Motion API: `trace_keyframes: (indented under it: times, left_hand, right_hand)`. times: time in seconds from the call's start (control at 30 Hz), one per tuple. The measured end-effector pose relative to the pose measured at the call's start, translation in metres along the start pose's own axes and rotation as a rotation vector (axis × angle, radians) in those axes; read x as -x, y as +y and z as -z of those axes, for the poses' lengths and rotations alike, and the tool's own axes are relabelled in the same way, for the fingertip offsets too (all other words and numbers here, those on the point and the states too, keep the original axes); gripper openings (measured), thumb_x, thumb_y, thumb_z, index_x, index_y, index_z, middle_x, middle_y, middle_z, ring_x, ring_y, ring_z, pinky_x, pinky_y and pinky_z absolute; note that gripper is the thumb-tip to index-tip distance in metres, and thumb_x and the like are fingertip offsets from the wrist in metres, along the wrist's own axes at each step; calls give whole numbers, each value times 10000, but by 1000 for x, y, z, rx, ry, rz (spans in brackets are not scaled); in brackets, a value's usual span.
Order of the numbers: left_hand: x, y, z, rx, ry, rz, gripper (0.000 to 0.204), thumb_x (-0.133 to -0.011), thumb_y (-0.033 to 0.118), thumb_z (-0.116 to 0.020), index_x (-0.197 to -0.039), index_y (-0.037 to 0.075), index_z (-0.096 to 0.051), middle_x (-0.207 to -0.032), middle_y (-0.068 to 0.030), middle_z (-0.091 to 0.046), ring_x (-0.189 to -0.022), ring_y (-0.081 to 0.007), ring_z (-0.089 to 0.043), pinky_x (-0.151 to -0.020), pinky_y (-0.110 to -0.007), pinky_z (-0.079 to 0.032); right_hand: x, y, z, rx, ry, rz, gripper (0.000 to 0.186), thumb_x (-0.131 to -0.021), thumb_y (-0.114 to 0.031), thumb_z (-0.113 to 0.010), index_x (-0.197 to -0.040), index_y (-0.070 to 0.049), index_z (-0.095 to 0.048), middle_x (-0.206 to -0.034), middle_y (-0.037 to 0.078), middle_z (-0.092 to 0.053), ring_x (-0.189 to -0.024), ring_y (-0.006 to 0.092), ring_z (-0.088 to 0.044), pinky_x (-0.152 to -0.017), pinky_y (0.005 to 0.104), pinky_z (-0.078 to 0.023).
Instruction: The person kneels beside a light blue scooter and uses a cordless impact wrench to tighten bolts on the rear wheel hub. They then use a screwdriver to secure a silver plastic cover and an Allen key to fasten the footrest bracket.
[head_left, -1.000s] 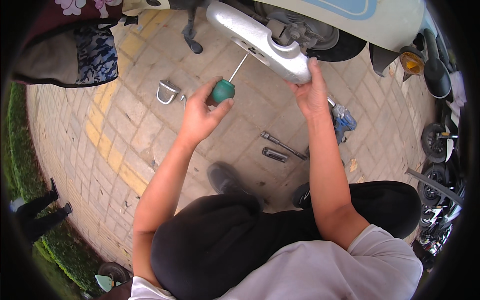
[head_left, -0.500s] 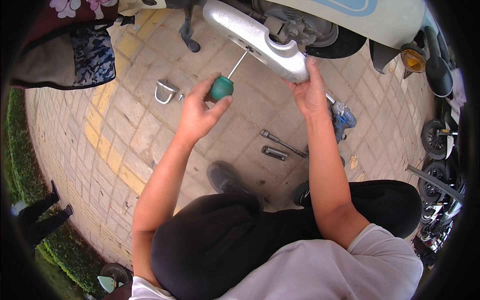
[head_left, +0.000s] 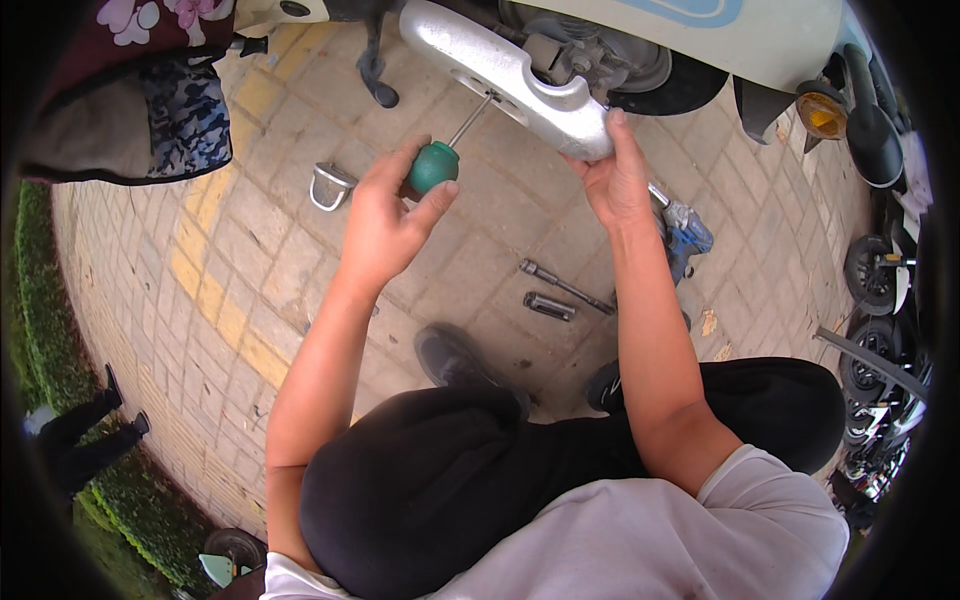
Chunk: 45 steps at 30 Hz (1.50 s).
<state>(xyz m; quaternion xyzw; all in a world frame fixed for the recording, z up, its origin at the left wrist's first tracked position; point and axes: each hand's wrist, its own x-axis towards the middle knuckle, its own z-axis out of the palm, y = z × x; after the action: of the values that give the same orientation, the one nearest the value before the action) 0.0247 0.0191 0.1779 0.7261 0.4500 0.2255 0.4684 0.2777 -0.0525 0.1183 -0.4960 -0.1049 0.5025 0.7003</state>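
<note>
Centrally, the silver molded cover (head_left: 515, 80) is positioned slantwise beside the exposed wheel mechanism (head_left: 600, 60) of a cream scooter (head_left: 770, 45). The ball-handled green screwdriver (head_left: 434, 167) meets the cover at a recess in its near face. The left hand (head_left: 385, 220) is curled partway, thumb and fingers pinching the handle. The right hand (head_left: 615, 185) grips the cover's right end. On the brick paving (head_left: 470, 235), a metal bracket (head_left: 330, 186) lies left; an extension bar (head_left: 565, 286) and a deep socket (head_left: 549, 307) lie between the forearms; a blue power driver (head_left: 688, 238) lies right.
</note>
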Motion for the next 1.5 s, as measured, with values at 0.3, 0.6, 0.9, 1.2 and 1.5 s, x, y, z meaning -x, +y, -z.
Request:
trace_keyframes:
  times: [0.3,0.6,0.9,1.2,1.5]
  left_hand:
    - [-41,-66,-13,663,-311,320,623,-869,5,-637,-1401,-43,-318,-1152,-47,-555,-1002,-100,-520,-902,-221,-409]
    - [-59,-41,0,458,-435,518,563,-905,6,-589,-1403,35,-328,-1252,-103,-519,-1169,-258,-555,-1024,-371,-449]
    - [-59,-27,-6,393,-364,446,581,-889,1,-583,-1402,-17,-310,-1218,-117,-525,-1121,-252,-583,-954,-330,-467]
    - [-59,-16,-7,230,-307,390,587,-882,-29,-574,-1407,-21,-310,-1216,-116,-536,-1092,-239,-598,-950,-321,-466]
    - [-51,0,-18,303,-310,316,572,-890,11,-617,-1390,-44,-344,-1205,-119,-561,-1050,-217,-623,-933,-307,-477]
  right_hand:
    - [1,12,3,-24,24,127,962,-721,-338,-821,-1407,48,-268,-1294,185,-461,-1177,242,-483,-1007,360,-388]
    - [3,7,-4,-94,-9,174,1022,-669,-208,-860,-1422,29,-212,-1327,158,-425,-1258,253,-439,-1043,363,-399]
    - [-13,10,4,-134,-37,230,935,-672,-153,-858,-1387,12,-280,-1298,139,-457,-1247,232,-456,-1055,359,-404]
    - [-20,-10,8,-192,-5,206,676,-695,-88,-794,-1249,-23,-411,-1237,80,-528,-1143,171,-526,-1002,330,-418]
    - [-18,-14,16,-205,45,123,646,-754,-250,-796,-1237,-12,-439,-1085,36,-550,-973,107,-518,-827,258,-420]
